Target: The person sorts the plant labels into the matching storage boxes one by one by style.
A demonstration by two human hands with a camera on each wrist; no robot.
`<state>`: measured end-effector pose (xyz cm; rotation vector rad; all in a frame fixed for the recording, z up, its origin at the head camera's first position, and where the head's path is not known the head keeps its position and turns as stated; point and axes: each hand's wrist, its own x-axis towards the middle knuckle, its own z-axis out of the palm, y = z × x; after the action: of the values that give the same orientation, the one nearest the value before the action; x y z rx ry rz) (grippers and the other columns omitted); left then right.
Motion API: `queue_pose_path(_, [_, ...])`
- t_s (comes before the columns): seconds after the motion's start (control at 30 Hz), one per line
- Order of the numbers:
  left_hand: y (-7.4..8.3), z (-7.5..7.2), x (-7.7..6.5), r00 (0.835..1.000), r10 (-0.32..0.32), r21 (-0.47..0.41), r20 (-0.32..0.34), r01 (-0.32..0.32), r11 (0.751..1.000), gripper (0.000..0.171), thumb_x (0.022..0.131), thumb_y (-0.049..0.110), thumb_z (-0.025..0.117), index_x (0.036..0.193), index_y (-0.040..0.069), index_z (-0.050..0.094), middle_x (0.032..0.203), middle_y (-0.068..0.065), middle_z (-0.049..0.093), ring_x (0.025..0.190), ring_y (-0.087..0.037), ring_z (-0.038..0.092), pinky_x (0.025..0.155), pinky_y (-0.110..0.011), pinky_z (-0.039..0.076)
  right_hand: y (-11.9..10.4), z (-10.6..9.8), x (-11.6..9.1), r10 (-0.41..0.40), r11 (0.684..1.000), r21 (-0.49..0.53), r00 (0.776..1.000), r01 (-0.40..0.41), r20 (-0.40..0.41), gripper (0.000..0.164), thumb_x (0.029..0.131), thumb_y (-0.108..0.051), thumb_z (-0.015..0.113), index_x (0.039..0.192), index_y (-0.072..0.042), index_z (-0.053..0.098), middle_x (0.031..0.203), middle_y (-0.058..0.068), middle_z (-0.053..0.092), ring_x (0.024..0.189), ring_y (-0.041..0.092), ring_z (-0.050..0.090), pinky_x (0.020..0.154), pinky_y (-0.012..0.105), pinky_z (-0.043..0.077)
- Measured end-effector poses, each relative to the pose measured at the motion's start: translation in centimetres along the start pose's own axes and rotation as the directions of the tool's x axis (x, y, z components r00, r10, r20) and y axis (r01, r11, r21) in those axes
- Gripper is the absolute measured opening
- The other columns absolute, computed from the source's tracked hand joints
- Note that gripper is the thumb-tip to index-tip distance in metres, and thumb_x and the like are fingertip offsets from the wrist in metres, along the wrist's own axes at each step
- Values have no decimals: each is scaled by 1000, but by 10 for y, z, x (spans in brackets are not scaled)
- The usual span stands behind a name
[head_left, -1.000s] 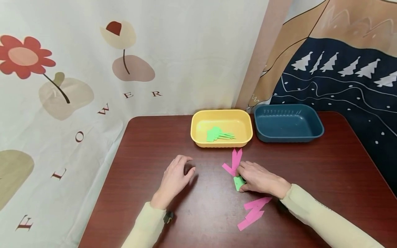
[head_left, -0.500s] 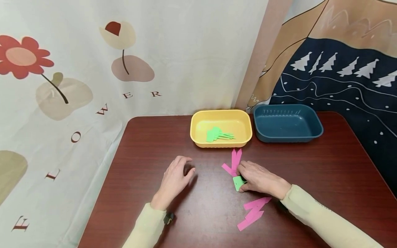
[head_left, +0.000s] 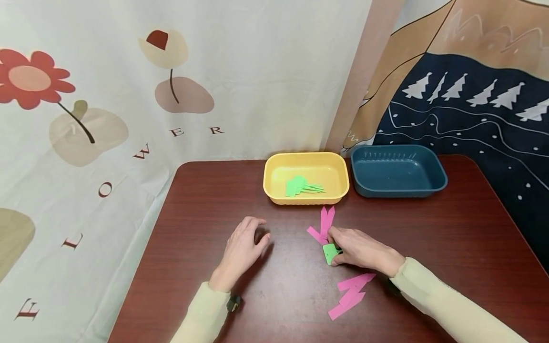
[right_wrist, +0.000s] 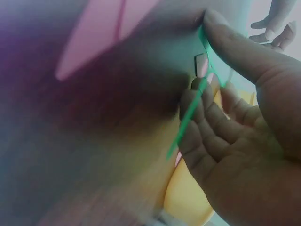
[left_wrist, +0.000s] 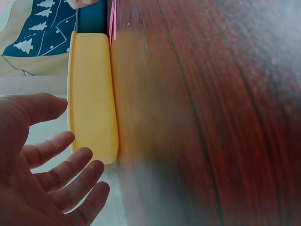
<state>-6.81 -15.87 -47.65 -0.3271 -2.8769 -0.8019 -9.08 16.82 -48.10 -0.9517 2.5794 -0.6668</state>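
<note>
A green plant label [head_left: 330, 253] with a square head is pinched between the thumb and fingers of my right hand [head_left: 360, 247], low over the table. In the right wrist view the edge-on green label [right_wrist: 190, 113] crosses the curled fingers. Pink strips [head_left: 325, 224] with pointed tips fan out just beyond that hand, touching or nearly touching the green head. Nearer the front, more pink strips [head_left: 351, 296] lie overlapped. My left hand [head_left: 242, 245] holds nothing, its fingers loosely bent above the table. The left wrist view shows those fingers apart, near the yellow tray's side.
At the back stands a yellow tray [head_left: 270, 188] with several green labels [head_left: 296, 186] inside. A dark blue tray [head_left: 399, 193] sits right beside it. Printed curtains [head_left: 257, 71] hang behind the brown table [head_left: 206, 200].
My right hand's fingers have drawn in slightly around the green label. The left hand, trays and pink strips stay where they were.
</note>
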Motion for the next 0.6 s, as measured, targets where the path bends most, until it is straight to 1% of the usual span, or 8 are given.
queue_pose_path(0.1, [0,1,0,1000,-4,-5,5,4,1000,30,93,23,76,120,10,71,117,-6,66,110,-30,65,90,-51,53,2,-1,-4,18,997,70,1000,-18,-11,37,84,-22,88,97,-21,53,74,-10,48,65,2,46,59,23,40])
queue_pose_path(0.27, [2,2,2,1000,-11,-17,20,11,1000,30,94,23,75,121,11,70,118,-4,66,111,-29,65,91,-50,53,5,-7,-10,-14,989,147,998,22,-56,27,89,-10,82,99,-19,58,78,-12,55,70,1,52,64,23,48])
queue_pose_path(0.37, [2,3,2,1000,-7,-22,13,7,1000,31,94,24,75,121,11,70,117,-4,65,110,-28,65,91,-50,53,5,-11,-12,-23,985,171,997,35,-70,25,90,-9,81,99,-19,61,81,-13,59,73,1,55,67,23,51])
queue_pose_path(0.6, [6,6,4,1000,5,-42,0,-5,999,31,94,23,76,121,11,70,118,-4,65,107,-27,66,87,-50,54,5,-23,-13,1,981,192,994,20,-108,23,90,-11,81,100,-20,63,85,-14,64,76,2,59,71,25,54])
